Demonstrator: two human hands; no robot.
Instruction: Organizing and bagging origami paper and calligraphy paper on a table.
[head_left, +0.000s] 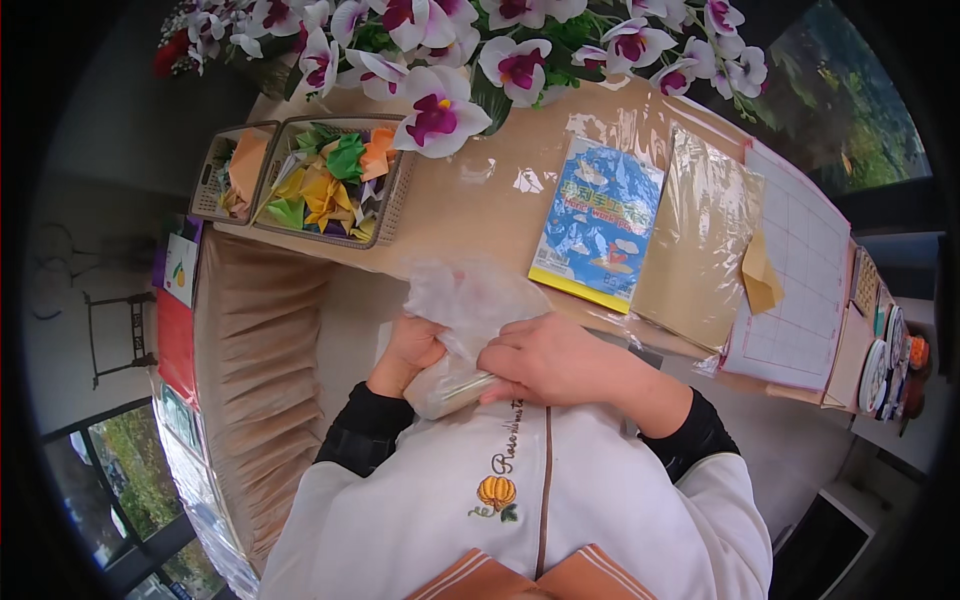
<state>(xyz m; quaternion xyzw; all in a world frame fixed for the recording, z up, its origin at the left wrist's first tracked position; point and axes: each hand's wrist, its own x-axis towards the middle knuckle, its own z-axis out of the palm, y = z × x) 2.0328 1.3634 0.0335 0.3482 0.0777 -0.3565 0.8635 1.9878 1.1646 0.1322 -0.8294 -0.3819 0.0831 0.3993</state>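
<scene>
A thin translucent plastic bag (472, 300) is held close against my chest, just before the table's near edge. Flat, pale contents (461, 391) show through its lower part; what they are I cannot tell. On the bag's left side my left hand (416, 343) pinches the plastic, with the thumb toward the middle. My right hand (551, 358) lies over the right side, its fingers bent around the bag. Beyond the hands, a blue pack of craft paper (596, 221) lies flat on the table (457, 202).
Two woven plastic baskets (388, 217) of folded coloured paper stand at the left. Artificial orchids (442, 112) overhang the far side. Right of the craft paper lie a brown paper stack (697, 232) in clear film, a folded tan paper piece (761, 277) and gridded sheets (799, 247).
</scene>
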